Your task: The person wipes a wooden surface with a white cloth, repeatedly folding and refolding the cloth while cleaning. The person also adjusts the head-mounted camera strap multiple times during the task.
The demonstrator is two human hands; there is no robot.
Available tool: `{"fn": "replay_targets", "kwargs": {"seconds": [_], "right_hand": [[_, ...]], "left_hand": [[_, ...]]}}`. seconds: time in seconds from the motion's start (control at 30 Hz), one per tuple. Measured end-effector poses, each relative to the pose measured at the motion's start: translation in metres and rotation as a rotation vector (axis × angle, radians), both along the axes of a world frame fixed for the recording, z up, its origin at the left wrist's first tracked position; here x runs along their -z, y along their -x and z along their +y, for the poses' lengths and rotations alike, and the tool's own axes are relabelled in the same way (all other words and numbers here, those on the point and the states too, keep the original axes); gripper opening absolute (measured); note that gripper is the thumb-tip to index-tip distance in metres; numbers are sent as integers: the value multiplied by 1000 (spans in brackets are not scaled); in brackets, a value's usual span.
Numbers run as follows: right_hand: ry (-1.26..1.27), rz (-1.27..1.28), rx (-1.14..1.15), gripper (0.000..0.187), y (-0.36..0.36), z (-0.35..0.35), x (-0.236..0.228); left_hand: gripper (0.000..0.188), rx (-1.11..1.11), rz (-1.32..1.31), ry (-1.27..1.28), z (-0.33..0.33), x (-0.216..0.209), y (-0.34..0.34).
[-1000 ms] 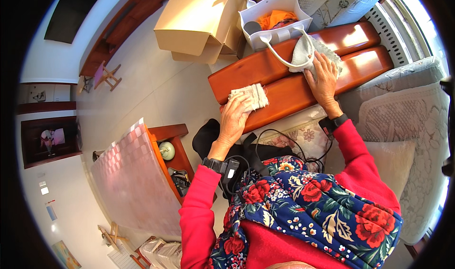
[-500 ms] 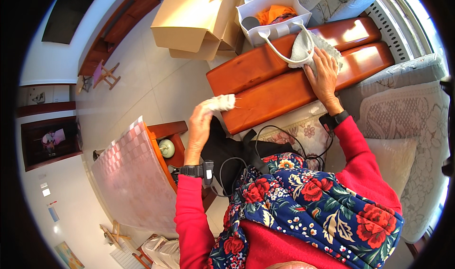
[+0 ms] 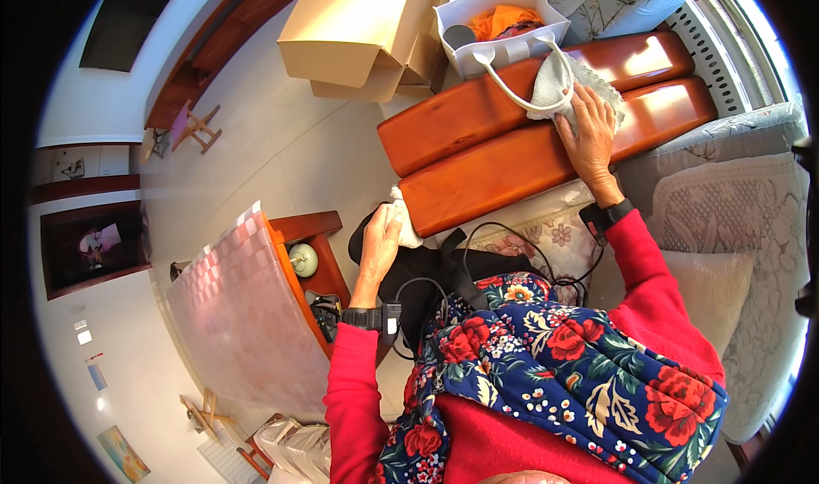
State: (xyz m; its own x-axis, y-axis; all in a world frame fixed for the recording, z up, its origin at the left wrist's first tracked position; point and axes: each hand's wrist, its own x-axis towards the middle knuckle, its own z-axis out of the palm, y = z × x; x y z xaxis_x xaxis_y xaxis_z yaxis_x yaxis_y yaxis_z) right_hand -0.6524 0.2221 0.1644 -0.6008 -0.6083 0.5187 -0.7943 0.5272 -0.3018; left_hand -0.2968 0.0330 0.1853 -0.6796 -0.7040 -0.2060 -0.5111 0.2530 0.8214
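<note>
My left hand (image 3: 380,242) is closed round a white cloth (image 3: 406,220), which lies against the near left end of a reddish-brown wooden armrest (image 3: 486,192). Farther right, my right hand (image 3: 589,141) lies flat with fingers stretched over a pale grey cloth (image 3: 603,97) with a scalloped edge, on top of the wood. Beside those fingertips, a white handle of the bag (image 3: 512,58) loops over the grey cloth. The bag stands behind the armrest, with orange fabric (image 3: 507,21) and a dark grey round thing inside.
An open cardboard box (image 3: 341,36) stands on the tiled floor at the far left of the armrest. A table with a checked cover (image 3: 235,301) is left of me, a pale green round object (image 3: 303,260) on its shelf. Black cables (image 3: 520,232) cross my lap. Cushions (image 3: 725,202) lie at right.
My left hand has come down and right with the white cloth, from above the floor to the armrest's end. My right hand stays on the grey cloth. The view has shifted slightly.
</note>
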Motion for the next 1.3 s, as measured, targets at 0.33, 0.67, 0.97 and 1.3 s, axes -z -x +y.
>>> {"fn": "replay_targets", "kwargs": {"seconds": [0.33,0.67,0.97,1.3], "right_hand": [[20,-5,-10,49,0,-1,0],[20,4,2,48,-1,-1,1],[24,-1,-1,48,-2,-1,-2],[25,-1,-3,49,-2,-2,-2]], "left_hand": [[20,314,-22,-123,-4,-46,-1],[14,-6,417,-134,-9,-69,74],[19,214,136,464,3,-41,79],[15,434,161,468,37,-39,86]]}}
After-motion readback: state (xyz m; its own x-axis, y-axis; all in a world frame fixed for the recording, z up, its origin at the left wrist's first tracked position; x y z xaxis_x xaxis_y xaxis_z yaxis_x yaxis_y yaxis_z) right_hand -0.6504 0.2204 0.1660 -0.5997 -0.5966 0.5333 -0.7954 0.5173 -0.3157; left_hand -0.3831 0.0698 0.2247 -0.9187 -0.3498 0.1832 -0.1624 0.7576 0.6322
